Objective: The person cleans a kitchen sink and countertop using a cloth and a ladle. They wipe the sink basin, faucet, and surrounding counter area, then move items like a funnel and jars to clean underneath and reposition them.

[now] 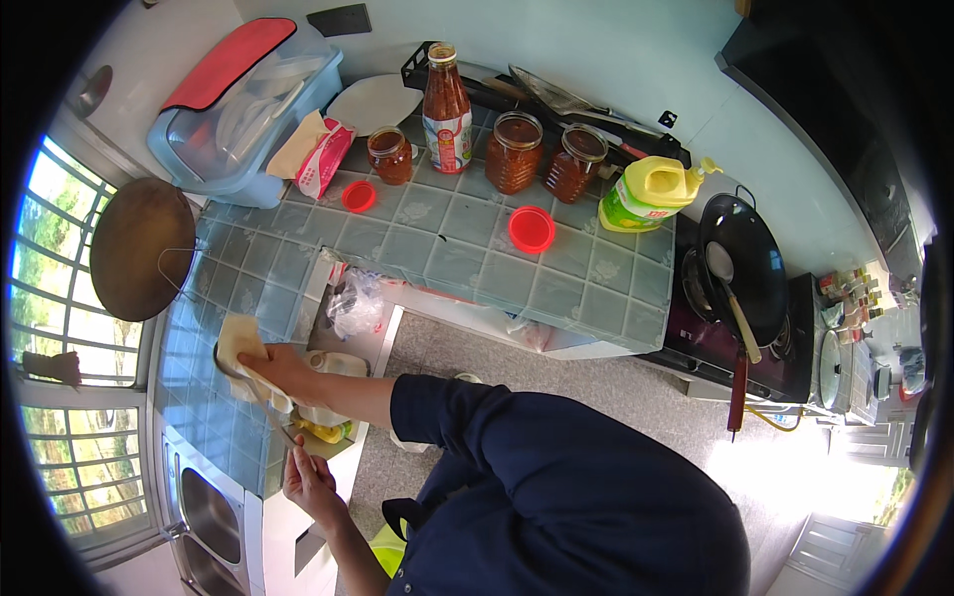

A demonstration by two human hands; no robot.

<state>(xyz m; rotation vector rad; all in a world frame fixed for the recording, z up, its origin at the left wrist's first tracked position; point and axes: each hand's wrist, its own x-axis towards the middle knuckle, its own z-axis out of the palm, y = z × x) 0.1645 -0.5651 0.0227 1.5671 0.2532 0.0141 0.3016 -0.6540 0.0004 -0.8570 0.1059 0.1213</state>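
My right hand (282, 372) presses a folded beige paper towel (240, 343) against the bowl of a metal ladle (274, 419), over the tiled counter by the window. Lower down, my left hand (311, 484) grips the ladle's handle end. The bowl is mostly covered by the towel. On the counter (417, 246) stand a small jar of red sauce (390, 158), a tall glass bottle of red sauce (447, 112) and two larger sauce jars (513, 156) (572, 167), all uncapped. Two red lids (359, 197) (531, 229) lie in front of them.
An opened paper towel pack (324, 160) lies beside a blue plastic bin (223, 141). A yellow oil jug (648, 194) stands near the stove, where a black wok (745, 261) holds another ladle (732, 294). A round wooden board (143, 249) leans by the window; a double sink (211, 514) is below.
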